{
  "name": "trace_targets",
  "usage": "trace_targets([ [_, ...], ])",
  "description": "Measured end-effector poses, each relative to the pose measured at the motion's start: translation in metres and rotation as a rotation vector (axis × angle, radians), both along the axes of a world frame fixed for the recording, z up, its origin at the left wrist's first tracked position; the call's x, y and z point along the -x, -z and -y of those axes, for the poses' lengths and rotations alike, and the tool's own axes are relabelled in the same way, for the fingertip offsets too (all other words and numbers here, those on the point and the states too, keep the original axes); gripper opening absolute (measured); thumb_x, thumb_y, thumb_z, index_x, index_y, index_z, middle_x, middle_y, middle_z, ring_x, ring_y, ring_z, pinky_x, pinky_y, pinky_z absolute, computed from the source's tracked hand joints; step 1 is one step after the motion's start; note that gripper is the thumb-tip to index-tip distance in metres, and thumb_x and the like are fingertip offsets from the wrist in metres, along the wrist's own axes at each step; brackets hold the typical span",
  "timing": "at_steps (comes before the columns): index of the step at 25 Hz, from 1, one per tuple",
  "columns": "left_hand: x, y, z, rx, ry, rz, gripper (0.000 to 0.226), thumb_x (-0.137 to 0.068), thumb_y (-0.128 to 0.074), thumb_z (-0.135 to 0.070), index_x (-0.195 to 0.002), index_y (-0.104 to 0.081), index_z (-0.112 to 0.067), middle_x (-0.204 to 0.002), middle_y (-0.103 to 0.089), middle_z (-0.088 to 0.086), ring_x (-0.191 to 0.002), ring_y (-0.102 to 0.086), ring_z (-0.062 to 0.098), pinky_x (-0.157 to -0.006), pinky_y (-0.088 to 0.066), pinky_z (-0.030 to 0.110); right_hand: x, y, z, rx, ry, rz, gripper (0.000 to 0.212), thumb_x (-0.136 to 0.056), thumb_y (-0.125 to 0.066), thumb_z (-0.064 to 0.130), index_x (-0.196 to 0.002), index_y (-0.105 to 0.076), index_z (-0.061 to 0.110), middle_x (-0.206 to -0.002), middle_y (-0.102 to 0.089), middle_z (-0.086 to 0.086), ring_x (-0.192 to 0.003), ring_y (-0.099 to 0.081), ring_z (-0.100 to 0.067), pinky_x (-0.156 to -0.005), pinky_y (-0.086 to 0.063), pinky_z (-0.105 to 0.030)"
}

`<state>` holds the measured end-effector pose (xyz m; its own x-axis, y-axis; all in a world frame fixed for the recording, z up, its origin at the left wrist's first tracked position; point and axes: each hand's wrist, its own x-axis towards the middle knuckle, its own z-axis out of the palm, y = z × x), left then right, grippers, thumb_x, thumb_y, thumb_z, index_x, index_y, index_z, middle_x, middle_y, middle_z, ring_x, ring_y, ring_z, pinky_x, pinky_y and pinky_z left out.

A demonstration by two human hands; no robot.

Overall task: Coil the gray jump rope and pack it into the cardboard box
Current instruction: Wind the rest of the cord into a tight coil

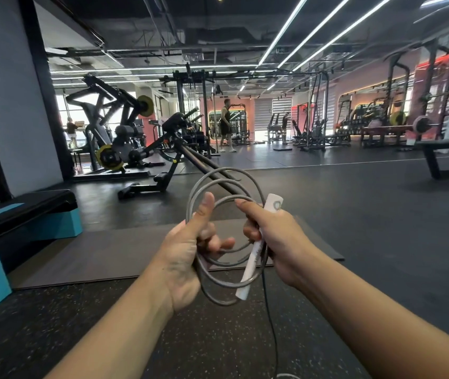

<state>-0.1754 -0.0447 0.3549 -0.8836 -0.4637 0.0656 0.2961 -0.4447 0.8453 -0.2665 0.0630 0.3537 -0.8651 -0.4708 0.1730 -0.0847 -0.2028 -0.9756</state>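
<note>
Both hands were up front: the left hand (190, 250) clenched the left side of the gray rope (226, 181) coils, the right hand (275, 236) gripped their right side with the white handle (256, 255), its long axis near upright. No box was in view.

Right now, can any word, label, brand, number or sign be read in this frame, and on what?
No text can be read.
White handle of the rope: a round gray mark on its end cap, no letters.
Ceiling sign: too small and blurred to read.
</note>
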Motion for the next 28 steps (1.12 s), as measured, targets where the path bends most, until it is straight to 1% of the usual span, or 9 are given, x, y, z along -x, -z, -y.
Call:
trace_targets([
  [4, -0.009, 0.002, 0.009, 0.051, -0.015, 0.126, 0.07, -0.069, -0.05, -0.083, -0.057, -0.055, -0.014, -0.038, -0.025, -0.008, -0.026, -0.021, 0.006, -0.039, -0.038, 0.023, -0.003, -0.005, -0.003, 0.2, -0.254, 0.312, 0.04, -0.087, -0.066, 0.018, -0.055, -0.044, 0.024, -0.043, -0.035, 0.008, -0.051, -0.029, -0.012, -0.056, -0.024, -0.03],
  [7, -0.014, 0.012, 0.011, 0.176, 0.062, 0.176, 0.071, -0.068, -0.047, -0.086, -0.046, -0.036, -0.02, -0.039, -0.027, -0.004, -0.033, -0.032, 0.013, -0.055, -0.047, 0.032, -0.001, -0.004, -0.008, 0.278, -0.269, 0.373, 0.036, -0.085, -0.061, 0.006, -0.056, -0.045, 0.02, -0.044, -0.031, 0.007, -0.044, -0.026, -0.011, -0.057, -0.026, -0.026],
  [10, -0.015, 0.034, 0.017, 0.359, 0.08, 0.22, 0.063, -0.057, -0.077, -0.075, -0.051, -0.052, -0.018, -0.052, -0.053, 0.002, -0.061, -0.062, 0.022, -0.081, -0.049, 0.041, 0.003, 0.004, -0.01, 0.146, -0.232, 0.244, 0.041, -0.087, -0.061, 0.009, -0.054, -0.042, 0.023, -0.043, -0.025, 0.008, -0.049, -0.015, -0.014, -0.056, -0.025, -0.028],
  [12, -0.017, 0.032, 0.02, 0.692, -0.043, 0.306, 0.069, -0.044, -0.092, -0.059, -0.095, -0.069, -0.019, -0.081, -0.069, 0.002, -0.073, -0.068, 0.016, -0.076, -0.052, 0.033, 0.004, 0.009, -0.009, -0.002, -0.205, 0.067, 0.039, -0.088, -0.061, 0.011, -0.056, -0.042, 0.024, -0.044, -0.029, 0.008, -0.044, -0.02, -0.011, -0.056, -0.026, -0.03],
  [14, -0.012, 0.02, 0.021, 1.218, -0.308, 0.306, 0.11, -0.061, -0.091, -0.037, -0.151, -0.026, -0.037, -0.131, -0.058, 0.006, -0.095, -0.065, 0.012, -0.074, -0.053, 0.026, -0.001, 0.007, -0.007, -0.194, -0.168, -0.125, 0.035, -0.087, -0.062, 0.012, -0.058, -0.046, 0.022, -0.045, -0.038, 0.008, -0.044, -0.03, -0.01, -0.056, -0.028, -0.029],
  [17, 0.0, -0.002, 0.015, 2.149, -0.646, -0.134, 0.111, -0.075, -0.068, -0.012, -0.158, 0.0, -0.04, -0.165, -0.023, 0.006, -0.139, -0.039, 0.03, -0.103, -0.047, 0.048, -0.01, -0.004, -0.008, -0.408, -0.217, -0.438, 0.024, -0.092, -0.058, 0.009, -0.073, -0.057, 0.023, -0.058, -0.055, 0.011, -0.06, -0.046, -0.012, -0.055, -0.039, -0.022],
  [21, 0.01, -0.014, 0.024, 2.409, -0.338, -0.032, 0.097, -0.086, -0.056, -0.001, -0.153, -0.001, -0.044, -0.131, -0.048, -0.003, -0.093, -0.057, 0.018, -0.064, -0.053, 0.033, -0.004, -0.017, -0.013, -0.472, -0.355, -0.482, 0.013, -0.091, -0.061, 0.006, -0.093, -0.066, 0.018, -0.079, -0.058, 0.002, -0.07, -0.051, -0.011, -0.061, -0.044, -0.02],
  [23, 0.004, -0.021, 0.023, 2.418, -0.272, 0.149, 0.069, -0.093, -0.043, -0.005, -0.145, -0.01, -0.034, -0.124, -0.043, -0.004, -0.097, -0.054, 0.016, -0.066, -0.05, 0.031, -0.001, -0.015, -0.016, -0.498, -0.397, -0.422, 0.004, -0.089, -0.069, 0.009, -0.092, -0.069, 0.01, -0.073, -0.06, 0.0, -0.066, -0.053, -0.011, -0.064, -0.042, -0.024],
  [28, -0.009, -0.008, 0.028, 2.38, -0.524, 0.161, 0.035, -0.077, -0.042, 0.005, -0.105, -0.052, -0.013, -0.097, -0.048, 0.002, -0.061, -0.047, 0.015, -0.043, -0.037, 0.027, 0.007, -0.003, -0.026, -0.623, -0.405, -0.491, 0.025, -0.089, -0.074, 0.038, -0.081, -0.067, 0.016, -0.078, -0.077, -0.012, -0.072, -0.061, -0.015, -0.074, -0.046, -0.034],
])
